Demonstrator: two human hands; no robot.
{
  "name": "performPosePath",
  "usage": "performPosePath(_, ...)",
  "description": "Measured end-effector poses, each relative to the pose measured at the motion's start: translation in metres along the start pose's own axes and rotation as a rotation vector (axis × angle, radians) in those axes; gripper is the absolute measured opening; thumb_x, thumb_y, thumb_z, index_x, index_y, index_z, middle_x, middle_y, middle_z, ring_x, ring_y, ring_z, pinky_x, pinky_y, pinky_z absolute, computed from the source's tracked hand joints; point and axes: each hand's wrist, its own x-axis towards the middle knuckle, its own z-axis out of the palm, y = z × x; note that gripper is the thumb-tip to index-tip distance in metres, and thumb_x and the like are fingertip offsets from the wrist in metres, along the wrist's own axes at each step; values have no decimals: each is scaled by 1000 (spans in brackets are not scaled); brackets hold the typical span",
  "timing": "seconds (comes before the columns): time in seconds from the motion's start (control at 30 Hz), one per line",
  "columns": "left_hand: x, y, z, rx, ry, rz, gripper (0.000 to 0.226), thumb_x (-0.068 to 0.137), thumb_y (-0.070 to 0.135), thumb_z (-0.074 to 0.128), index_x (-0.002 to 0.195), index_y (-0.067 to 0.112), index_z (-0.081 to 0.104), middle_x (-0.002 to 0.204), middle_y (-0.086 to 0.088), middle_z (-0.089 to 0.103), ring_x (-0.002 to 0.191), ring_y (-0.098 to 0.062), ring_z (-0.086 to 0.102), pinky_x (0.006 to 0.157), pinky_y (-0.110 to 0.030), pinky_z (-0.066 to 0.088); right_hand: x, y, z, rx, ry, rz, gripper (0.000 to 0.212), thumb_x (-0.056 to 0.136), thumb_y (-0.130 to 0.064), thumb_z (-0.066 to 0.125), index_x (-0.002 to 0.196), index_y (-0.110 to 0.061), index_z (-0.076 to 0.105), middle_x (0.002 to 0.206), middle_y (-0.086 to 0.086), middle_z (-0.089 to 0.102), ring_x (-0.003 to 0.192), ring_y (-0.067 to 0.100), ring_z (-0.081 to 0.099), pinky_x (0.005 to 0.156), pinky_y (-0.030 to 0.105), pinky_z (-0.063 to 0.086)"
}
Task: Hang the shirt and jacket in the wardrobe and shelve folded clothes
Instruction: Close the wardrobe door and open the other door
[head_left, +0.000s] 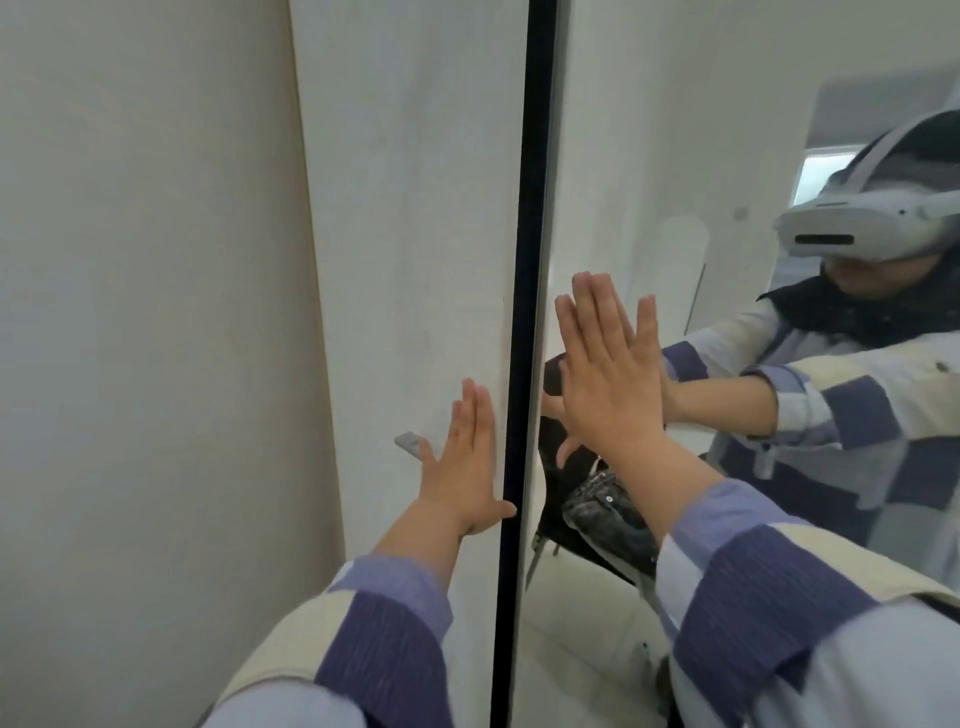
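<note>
1. While both sleeves filled the near edge of the frame, your left hand (465, 457) lay flat and open on the white wardrobe door (410, 260), fingers together, holding nothing.
2. Your right hand (605, 374) was also flat and empty, palm pressed on the mirrored door (649, 156) just past the black edge strip (524, 260).
3. A small grey handle (410, 443) sat just beside your left fingertips, untouched.
4. Shirt and jacket: not in view directly. The mirror showed dark clothing (608, 512) on a chair (550, 467) behind you; I couldn't tell which garment.
5. Risk, my read: pushing the glass with a flat palm could slip or rack the door, and your left thumb near the strip could get pinched.
</note>
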Motion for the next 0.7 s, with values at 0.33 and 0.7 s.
performPosePath(0.33, 38, 0, 21, -60, 26, 54, 143, 64, 60, 75, 121, 30, -53, 132, 11, -59, 138, -16, -35, 113, -58, 2, -2, -5, 5, -31, 105, 32, 69, 96, -33, 33, 153, -11, 1, 160, 11, -4, 148, 26, -3, 114, 58, 5)
performPosePath(0.7, 35, 2, 14, 84, 62, 39, 121, 78, 51, 60, 134, 20, -43, 142, 1, -50, 143, -23, -26, 111, -65, -4, -17, -4, -16, 100, -33, 26, 85, 83, -54, -27, 152, -13, 0, 159, 7, -10, 148, 26, -6, 116, 56, -5)
